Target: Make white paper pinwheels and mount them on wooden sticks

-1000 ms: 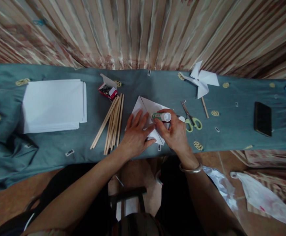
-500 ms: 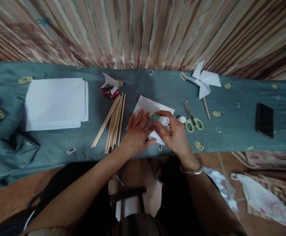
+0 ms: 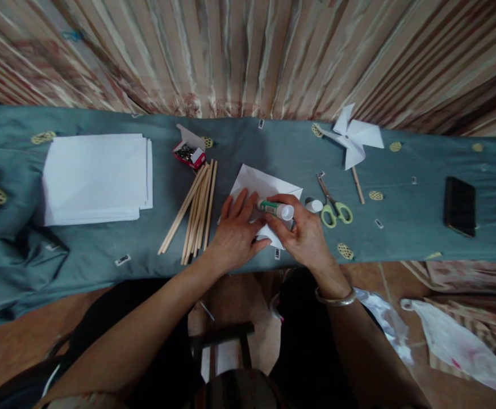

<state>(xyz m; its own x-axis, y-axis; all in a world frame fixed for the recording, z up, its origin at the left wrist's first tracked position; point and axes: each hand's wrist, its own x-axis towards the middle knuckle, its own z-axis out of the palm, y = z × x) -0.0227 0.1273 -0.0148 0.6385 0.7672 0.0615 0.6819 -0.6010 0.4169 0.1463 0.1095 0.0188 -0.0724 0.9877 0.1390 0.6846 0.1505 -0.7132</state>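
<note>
A white sheet of paper (image 3: 258, 180) lies turned like a diamond in front of me. My left hand (image 3: 238, 230) rests on its left part, fingers spread and pressing it flat. In my right hand (image 3: 303, 230) is a green and white glue stick (image 3: 275, 209), tilted, with its left tip low over the middle of the paper near my left fingers. Whether that tip touches the paper is hidden. Just right of the paper sits a small white cap (image 3: 315, 205), and beside it lie scissors (image 3: 335, 210) with green handles.
Left of the paper lie several wooden sticks (image 3: 197, 213) and an open red box (image 3: 189, 154) of small metal pieces. A paper stack (image 3: 98, 179) is farther left. To the right are a paper pinwheel (image 3: 350, 137) and a black phone (image 3: 459, 205). A curtain (image 3: 239, 57) hangs behind the table.
My right hand has moved the glue stick slightly left and down across the paper. The left hand stays in place, and the view has shifted a little.
</note>
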